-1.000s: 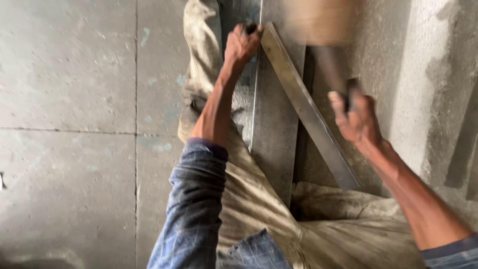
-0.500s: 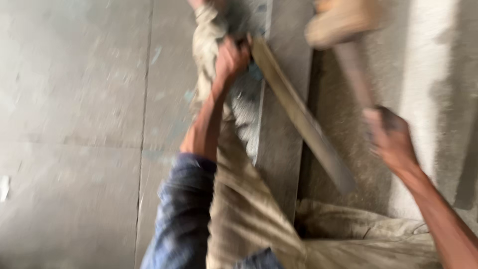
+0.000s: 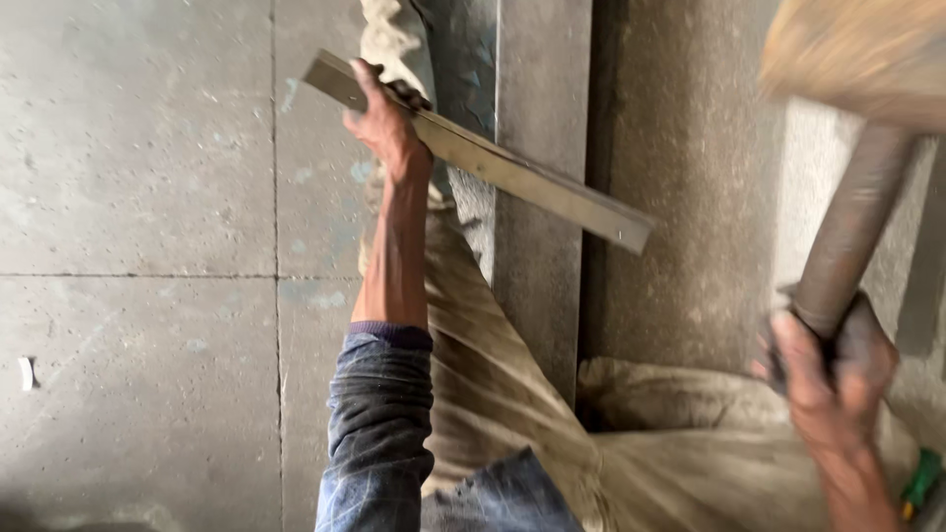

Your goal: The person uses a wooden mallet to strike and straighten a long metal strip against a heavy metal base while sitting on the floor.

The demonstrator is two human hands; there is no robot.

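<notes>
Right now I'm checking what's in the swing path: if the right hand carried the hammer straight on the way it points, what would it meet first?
The right hand points the hammer up past the frame's top edge. Nothing shows ahead of it, though depth is unclear.

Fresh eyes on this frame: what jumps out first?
The blurred wooden mallet head at top right, its dark handle in the right hand. Then the long flat grey metal bar slanting across the upper middle, held near its upper end by the left hand.
</notes>
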